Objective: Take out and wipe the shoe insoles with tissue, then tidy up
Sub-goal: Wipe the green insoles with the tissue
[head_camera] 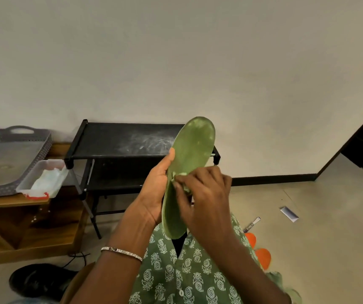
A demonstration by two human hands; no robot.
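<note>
One green insole [192, 150] was held upright before the chest. Left hand [154, 189] gripped its left edge, thumb on the face. Right hand [207, 194] pinched a tissue [176, 175] against its middle. Shoe [40, 279] lay on the floor, lower left.

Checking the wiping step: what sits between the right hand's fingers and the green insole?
Head view: a crumpled tissue, pinched by the right hand against the insole; the left hand holds the insole.
</note>
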